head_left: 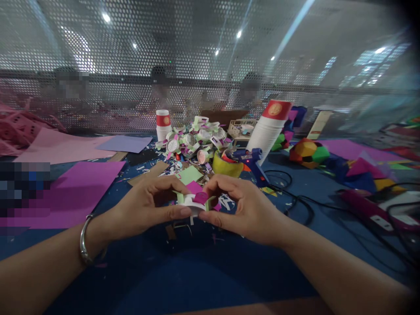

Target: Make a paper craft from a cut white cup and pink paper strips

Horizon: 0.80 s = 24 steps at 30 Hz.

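Between my two hands is a small round white paper cup base point(193, 202) with light green and magenta paper pieces on it. My left hand point(154, 199), a silver bracelet at its wrist, pinches the left side with thumb and fingers. The right side is gripped by my right hand point(241, 205), its thumb along the lower rim. Just beyond lie a light green paper sheet point(189, 175) and many paper scraps. Farther back rises a heap of similar cup-base pieces point(197, 139). A blue glue gun point(252, 164) rests by a yellow bowl-like holder point(226, 166).
White cups with red tops stand in a short stack point(163, 124) and a tall leaning stack point(269, 129). Purple paper point(78, 192) and pink paper point(62, 144) lie left. Black cables point(308, 205) cross the right side, near a multicoloured paper ball point(308, 152). A perforated screen point(197, 57) closes the back.
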{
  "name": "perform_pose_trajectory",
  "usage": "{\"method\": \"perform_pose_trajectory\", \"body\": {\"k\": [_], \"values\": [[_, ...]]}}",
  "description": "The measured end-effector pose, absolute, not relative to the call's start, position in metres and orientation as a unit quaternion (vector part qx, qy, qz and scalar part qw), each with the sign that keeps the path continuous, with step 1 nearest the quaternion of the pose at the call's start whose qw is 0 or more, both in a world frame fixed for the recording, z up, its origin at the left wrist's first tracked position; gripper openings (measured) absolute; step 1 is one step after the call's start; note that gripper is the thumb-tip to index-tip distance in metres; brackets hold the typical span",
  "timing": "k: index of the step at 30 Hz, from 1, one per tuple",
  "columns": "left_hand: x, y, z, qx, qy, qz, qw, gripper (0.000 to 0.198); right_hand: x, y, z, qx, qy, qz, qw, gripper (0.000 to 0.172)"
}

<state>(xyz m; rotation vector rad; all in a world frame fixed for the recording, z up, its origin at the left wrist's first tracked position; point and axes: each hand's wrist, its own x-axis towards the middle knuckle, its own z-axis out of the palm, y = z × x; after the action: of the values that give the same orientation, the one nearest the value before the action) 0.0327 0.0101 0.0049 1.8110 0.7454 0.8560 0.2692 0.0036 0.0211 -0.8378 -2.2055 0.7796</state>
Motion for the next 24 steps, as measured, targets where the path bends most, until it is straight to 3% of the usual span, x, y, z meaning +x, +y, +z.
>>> {"method": "perform_pose_trajectory", "body": {"k": [7, 24], "values": [[0.0326, 0.0125, 0.0057, 0.771, 0.316, 0.360, 0.420, 0.012, 0.2697, 0.0040, 0.0201, -0.315, -0.842, 0.292, 0.326, 0.017], [0.0339, 0.0186, 0.0027, 0.625, 0.334, 0.359, 0.608, 0.011, 0.2704, 0.0047, 0.0242, -0.360, -0.767, 0.433, 0.307, 0.020]]}}
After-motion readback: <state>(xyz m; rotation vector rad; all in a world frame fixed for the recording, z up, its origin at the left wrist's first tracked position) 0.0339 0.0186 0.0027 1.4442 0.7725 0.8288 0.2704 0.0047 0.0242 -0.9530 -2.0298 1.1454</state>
